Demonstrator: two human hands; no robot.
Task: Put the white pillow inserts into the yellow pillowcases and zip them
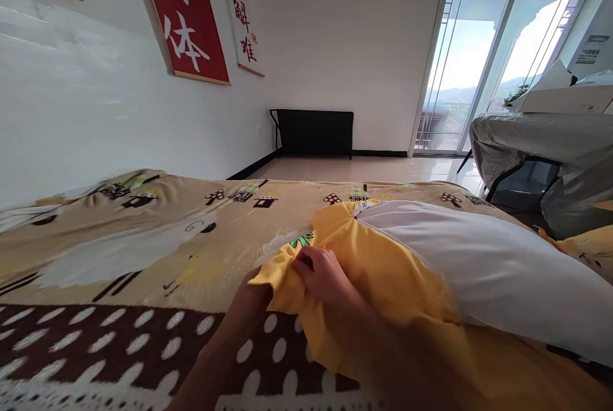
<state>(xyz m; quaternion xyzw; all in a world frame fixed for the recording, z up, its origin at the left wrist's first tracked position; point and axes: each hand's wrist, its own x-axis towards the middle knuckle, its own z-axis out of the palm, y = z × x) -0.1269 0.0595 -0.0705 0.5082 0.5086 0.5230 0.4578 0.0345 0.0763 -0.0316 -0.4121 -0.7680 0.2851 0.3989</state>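
A white pillow point(488, 264) lies on the bed, partly inside a yellow pillowcase point(383, 277) with a green print near its edge. My right hand point(323, 274) is closed, pinching the open edge of the pillowcase from above. My left hand point(251, 296) reaches up under the same edge; its fingers are hidden behind the yellow cloth. The pillow's white end sticks out to the right of both hands.
The bed is covered by a tan blanket point(143, 239) with sheep prints and a brown dotted band. A black stand point(313, 132) sits against the far wall. Cloth-covered furniture point(541, 143) stands right, by glass doors point(483, 60). Another yellow cushion point(587, 248) lies at right.
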